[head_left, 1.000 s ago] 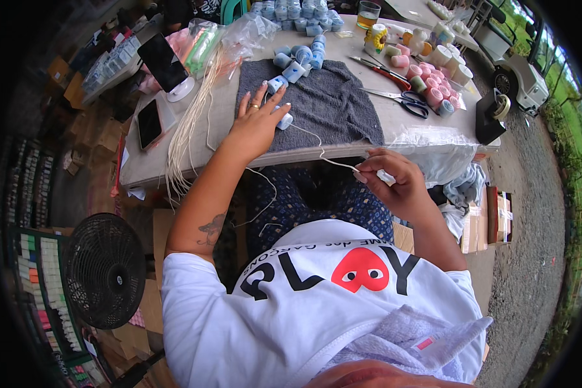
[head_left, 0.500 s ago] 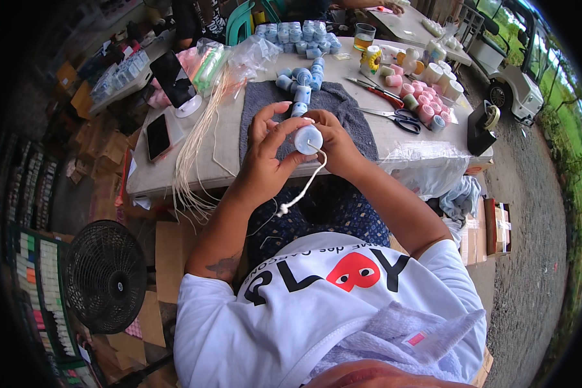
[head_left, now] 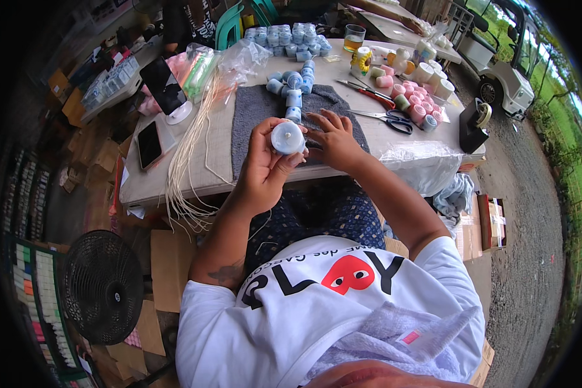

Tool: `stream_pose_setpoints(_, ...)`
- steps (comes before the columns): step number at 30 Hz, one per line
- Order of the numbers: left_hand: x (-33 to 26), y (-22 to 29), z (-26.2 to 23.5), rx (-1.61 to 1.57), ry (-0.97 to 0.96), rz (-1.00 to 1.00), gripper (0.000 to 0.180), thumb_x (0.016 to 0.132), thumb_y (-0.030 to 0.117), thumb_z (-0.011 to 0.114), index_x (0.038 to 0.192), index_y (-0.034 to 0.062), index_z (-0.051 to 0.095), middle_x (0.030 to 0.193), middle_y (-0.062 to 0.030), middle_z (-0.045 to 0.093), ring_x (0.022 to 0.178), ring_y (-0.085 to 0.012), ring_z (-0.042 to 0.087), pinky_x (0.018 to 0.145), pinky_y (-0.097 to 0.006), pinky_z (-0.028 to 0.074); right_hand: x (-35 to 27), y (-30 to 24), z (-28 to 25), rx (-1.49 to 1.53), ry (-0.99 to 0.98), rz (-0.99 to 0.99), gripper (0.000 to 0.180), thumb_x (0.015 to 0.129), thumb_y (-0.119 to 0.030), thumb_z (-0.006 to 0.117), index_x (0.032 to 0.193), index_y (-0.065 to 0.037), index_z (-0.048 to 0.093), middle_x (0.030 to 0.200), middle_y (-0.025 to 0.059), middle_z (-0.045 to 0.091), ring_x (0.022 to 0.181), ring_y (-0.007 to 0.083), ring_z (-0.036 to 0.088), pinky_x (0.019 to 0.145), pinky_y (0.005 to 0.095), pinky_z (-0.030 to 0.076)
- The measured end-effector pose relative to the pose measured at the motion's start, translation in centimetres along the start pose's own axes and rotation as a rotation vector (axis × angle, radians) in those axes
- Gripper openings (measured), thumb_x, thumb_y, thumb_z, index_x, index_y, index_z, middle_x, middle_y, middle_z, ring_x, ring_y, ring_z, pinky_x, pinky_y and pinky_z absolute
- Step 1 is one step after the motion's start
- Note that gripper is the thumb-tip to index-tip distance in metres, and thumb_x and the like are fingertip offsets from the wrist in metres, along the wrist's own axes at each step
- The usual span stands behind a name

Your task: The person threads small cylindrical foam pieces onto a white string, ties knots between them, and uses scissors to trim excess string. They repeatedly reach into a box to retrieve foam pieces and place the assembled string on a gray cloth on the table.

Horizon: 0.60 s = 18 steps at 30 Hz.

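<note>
My left hand (head_left: 263,161) grips a short, round, pale blue candle (head_left: 280,143), its flat face turned up. At the middle of that face sits a small white wick knob (head_left: 288,134). To the candle's right is my right hand (head_left: 337,143), fingers spread apart above the grey towel (head_left: 247,116); a fingertip or two come close to the candle's edge, and I cannot tell if they touch. Beyond the hands, blue patterned candles (head_left: 293,99) stand in a line on the towel.
Scissors (head_left: 394,120) and pliers (head_left: 375,97) lie right of the towel, near pink candles (head_left: 419,103). A black tape dispenser (head_left: 474,132) stands at the right edge. Long white wicks (head_left: 190,161) drape over the front edge, beside a phone (head_left: 150,145). A drinking glass (head_left: 353,39) stands farther back.
The long wick that hung from the candle's face no longer shows; only a knob is at its centre. My right hand has let go and spread its fingers. The candle moved slightly left.
</note>
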State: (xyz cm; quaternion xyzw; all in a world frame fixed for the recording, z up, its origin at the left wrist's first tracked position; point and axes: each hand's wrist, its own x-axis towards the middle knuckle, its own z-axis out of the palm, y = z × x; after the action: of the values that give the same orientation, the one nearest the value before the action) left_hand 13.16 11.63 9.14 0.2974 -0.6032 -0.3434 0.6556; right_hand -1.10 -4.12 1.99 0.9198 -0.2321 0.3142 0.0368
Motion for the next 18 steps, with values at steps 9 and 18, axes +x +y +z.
stream_pose_setpoints(9, -0.6, -3.0, 0.5, 0.130, 0.016, -0.109, 0.059, 0.089, 0.000, 0.060, 0.139, 0.0023, 0.029, 0.127, -0.0072, 0.043, 0.105, -0.0089, 0.047, 0.089, -0.024, 0.042, -3.6, 16.7, -6.3, -0.242, -0.395, 0.584, 0.031, 0.078, 0.001, 0.050, 0.104, -0.003, 0.067, 0.097, 0.0218, 0.064, 0.093, 0.0353, 0.062, 0.085, 0.0408, 0.047)
stream_pose_setpoints(18, -0.7, -6.4, 1.0, 0.567, 0.094, -0.020, 0.019, 0.077, 0.007, 0.071, 0.089, 0.0046, 0.056, 0.080, -0.0065, 0.062, 0.074, -0.0145, 0.061, 0.068, -0.029, 0.049, -1.9, 16.0, -8.0, -0.252, -0.828, 0.406, 0.017, 0.063, -0.010, 0.065, 0.074, 0.003, 0.068, 0.073, 0.0189, 0.066, 0.069, 0.0324, 0.065, 0.066, 0.0390, 0.051)
